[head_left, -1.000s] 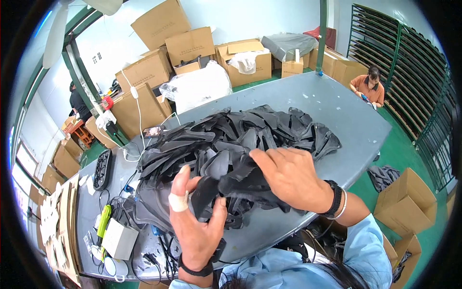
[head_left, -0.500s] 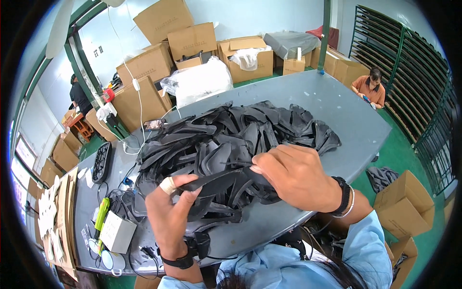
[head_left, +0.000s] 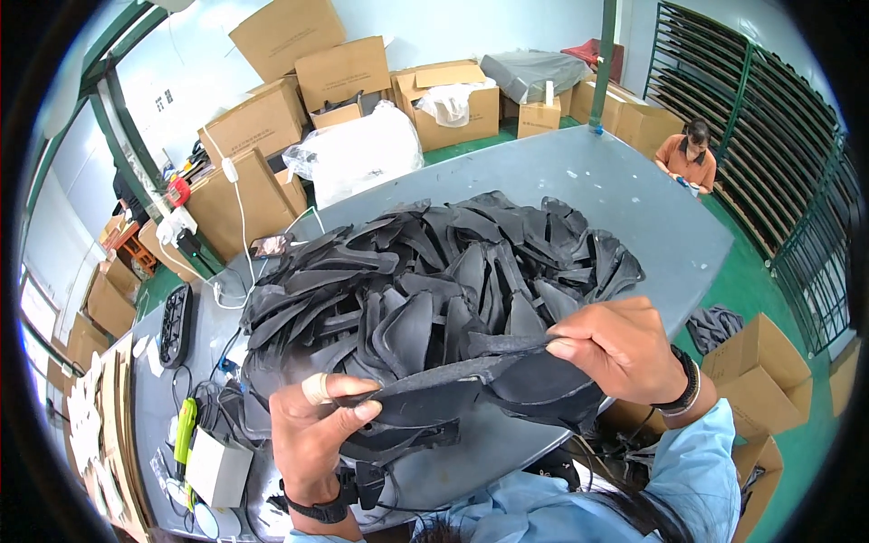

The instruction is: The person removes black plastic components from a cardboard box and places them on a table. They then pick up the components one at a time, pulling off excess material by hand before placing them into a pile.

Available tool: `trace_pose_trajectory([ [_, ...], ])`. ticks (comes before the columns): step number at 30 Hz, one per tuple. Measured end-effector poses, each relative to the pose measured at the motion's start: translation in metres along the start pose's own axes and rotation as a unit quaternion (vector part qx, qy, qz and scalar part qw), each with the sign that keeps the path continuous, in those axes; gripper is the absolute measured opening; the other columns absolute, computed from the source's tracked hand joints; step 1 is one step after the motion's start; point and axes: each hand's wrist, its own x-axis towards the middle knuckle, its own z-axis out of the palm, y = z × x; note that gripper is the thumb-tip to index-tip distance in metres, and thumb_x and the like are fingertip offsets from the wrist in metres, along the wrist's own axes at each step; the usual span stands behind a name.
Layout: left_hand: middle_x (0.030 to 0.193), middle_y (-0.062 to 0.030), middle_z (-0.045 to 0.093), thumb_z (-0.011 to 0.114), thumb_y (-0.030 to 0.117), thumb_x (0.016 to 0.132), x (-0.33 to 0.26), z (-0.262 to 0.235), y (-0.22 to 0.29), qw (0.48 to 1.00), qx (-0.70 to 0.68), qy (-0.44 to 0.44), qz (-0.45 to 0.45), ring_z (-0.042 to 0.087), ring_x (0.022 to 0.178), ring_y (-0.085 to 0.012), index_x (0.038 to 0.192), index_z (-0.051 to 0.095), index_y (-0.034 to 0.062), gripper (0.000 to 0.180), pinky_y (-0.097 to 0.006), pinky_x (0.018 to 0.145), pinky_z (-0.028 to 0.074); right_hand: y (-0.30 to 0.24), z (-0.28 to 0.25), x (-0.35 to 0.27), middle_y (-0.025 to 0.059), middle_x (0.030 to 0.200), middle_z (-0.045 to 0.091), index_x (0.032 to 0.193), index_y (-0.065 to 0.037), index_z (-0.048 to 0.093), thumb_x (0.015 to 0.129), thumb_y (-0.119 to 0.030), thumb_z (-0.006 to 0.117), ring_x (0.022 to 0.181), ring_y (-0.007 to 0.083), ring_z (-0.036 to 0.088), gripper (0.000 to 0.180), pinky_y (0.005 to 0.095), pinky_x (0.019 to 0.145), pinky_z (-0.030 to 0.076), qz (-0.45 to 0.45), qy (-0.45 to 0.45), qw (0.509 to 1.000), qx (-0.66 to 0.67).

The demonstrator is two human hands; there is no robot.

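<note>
So both hands are up over the near edge of the grey table (head_left: 634,208), holding one black curved piece (head_left: 471,385) between them. It looks like a flat, floppy cut-out of rubbery or leathery material, long and bowed. The left hand (head_left: 312,434) has its thumb and fingers closed over the left end of the piece, and there's a pale bandage wrapped round one finger. A black watch sits on that wrist. The right hand (head_left: 625,348) pinches the right end, fingers curled over the top edge and thumb underneath, with a black band on its wrist and a light blue sleeve below.

Right behind the held piece is a huge heap of black pieces (head_left: 434,271) of the same sort, piled across the middle of the table and spilling toward its left edge. The held piece hangs just in front of the heap, more or less touching its near side.

Over at the table's left edge there's a black power strip (head_left: 175,324), a white cable, and near the front-left corner a small white box (head_left: 215,469) with a green-and-yellow tool (head_left: 184,431) beside it.

Past the far edge: stacked cardboard boxes (head_left: 272,118) and a big clear plastic bag (head_left: 362,154). Another person in an orange top (head_left: 686,158) sits on the green floor off the far-right corner.
</note>
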Motion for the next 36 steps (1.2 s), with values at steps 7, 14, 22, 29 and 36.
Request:
trace_pose_trajectory([
  [7,0.107,-0.0062,0.057,0.06,0.009,0.087,0.01,-0.079,-0.057,0.957,-0.048,0.277,0.067,0.051,0.1,-0.0124,0.107,0.058,-0.0048,0.024,-0.024,0.087,0.038,0.058,0.001,-0.017,0.002,0.066,0.053,0.085,-0.003,0.056,0.092,-0.016,0.054,0.057,0.0076,0.048,0.014,0.0222,0.052,0.039,0.159,0.142,0.969,-0.123],
  [14,0.092,-0.0008,0.057,0.06,0.012,0.086,0.082,-0.104,-0.08,0.923,-0.117,0.355,0.088,0.051,0.08,-0.0082,0.107,0.059,0.0074,0.022,-0.022,0.066,0.039,0.206,0.021,0.033,-0.0005,0.073,0.048,0.094,-0.008,0.054,0.088,-0.015,0.045,0.06,0.0098,0.042,0.013,0.0269,0.048,0.035,0.321,0.262,0.907,0.073],
  [22,0.083,0.0026,0.06,0.063,0.018,0.088,0.078,-0.163,-0.118,0.893,-0.105,0.43,0.081,0.048,0.069,-0.0046,0.1,0.064,0.0088,0.015,-0.02,0.06,0.039,0.293,0.011,0.015,-0.0041,0.069,0.045,0.098,-0.012,0.056,0.092,-0.028,0.049,0.052,0.0079,0.037,0.019,0.0238,0.045,0.03,0.456,0.19,0.848,0.191],
  [29,0.104,-0.0051,0.061,0.054,0.024,0.094,0.087,-0.107,-0.108,0.87,0.2,0.43,0.135,0.052,0.087,-0.0096,0.111,0.06,-0.0014,0.031,-0.023,0.078,0.039,0.254,0.059,-0.001,0.0088,0.085,0.06,0.095,-0.001,0.058,0.088,-0.042,0.057,0.071,0.0175,0.057,0.041,0.0333,0.065,0.048,0.364,0.179,0.914,0.012],
  [36,0.085,-0.0059,0.066,0.069,0.01,0.078,0.009,0.018,-0.09,0.955,0.293,0.004,-0.047,0.06,0.074,-0.0114,0.093,0.062,0.0012,0.018,-0.025,0.066,0.048,0.102,0.127,-0.023,0.0063,0.072,0.063,0.093,-0.002,0.056,0.084,-0.025,0.065,0.061,0.0149,0.057,0.026,0.0305,0.057,0.047,0.312,-0.163,0.918,0.184],
])
